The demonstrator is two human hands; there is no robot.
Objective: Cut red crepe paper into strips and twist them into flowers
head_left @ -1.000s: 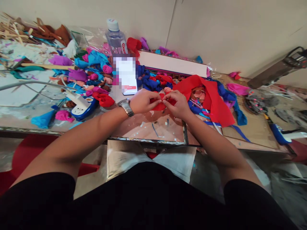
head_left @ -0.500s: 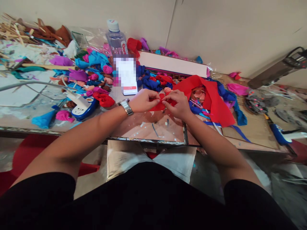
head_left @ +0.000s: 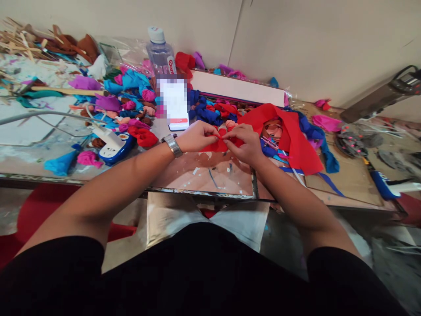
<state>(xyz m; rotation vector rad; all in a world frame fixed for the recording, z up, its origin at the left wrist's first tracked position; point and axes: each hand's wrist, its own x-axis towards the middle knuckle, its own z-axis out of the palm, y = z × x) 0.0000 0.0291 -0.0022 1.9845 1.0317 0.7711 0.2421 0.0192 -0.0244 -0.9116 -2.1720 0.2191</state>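
Note:
Over the work table [head_left: 197, 177], my left hand [head_left: 198, 137], with a metal watch [head_left: 172, 145] on its wrist, pinches a strip of red crepe paper [head_left: 215, 147]. My right hand [head_left: 245, 144] is closed on the same strip, its fingertips almost meeting the left ones. The bit between the fingertips looks gathered, though the fingers partly hide it. To the right, a wide red length of the paper [head_left: 292, 140] drapes over coloured pieces. Beyond my left hand a phone [head_left: 176, 103] stands upright. Rolled paper flowers [head_left: 144, 137] in several colours lie to the left.
A plastic bottle [head_left: 161, 57] stands behind the phone. At left are a power socket [head_left: 115, 149] with a cable and a heap of wooden sticks [head_left: 23, 41]. A long white box [head_left: 237, 87] lies along the wall. A dark tumbler [head_left: 375, 98] stands at right.
The red strip below my fingers has spread a little to the left and right. Both hands keep nearly the same place and still pinch it.

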